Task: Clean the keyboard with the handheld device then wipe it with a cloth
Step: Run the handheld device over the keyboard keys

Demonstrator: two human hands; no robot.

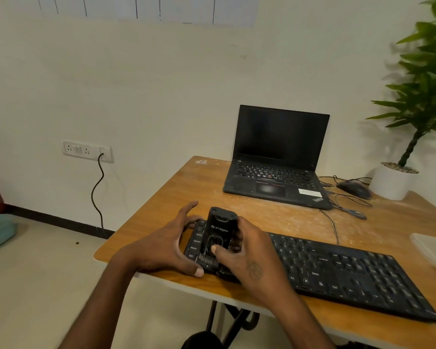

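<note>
A black keyboard (350, 275) lies along the front of the wooden table (176, 187). My right hand (247, 258) grips a black handheld device (220, 229) that stands on the keyboard's left end, thumb on its front. My left hand (171, 244) holds the keyboard's left edge, thumb at the front edge and fingers spread over the far corner. No cloth is in view.
An open black laptop (277, 159) sits at the back of the table, with a black mouse (354, 188) and cables to its right. A potted plant (393, 181) stands at the back right. A pale, blurred object (433, 248) lies at the right edge.
</note>
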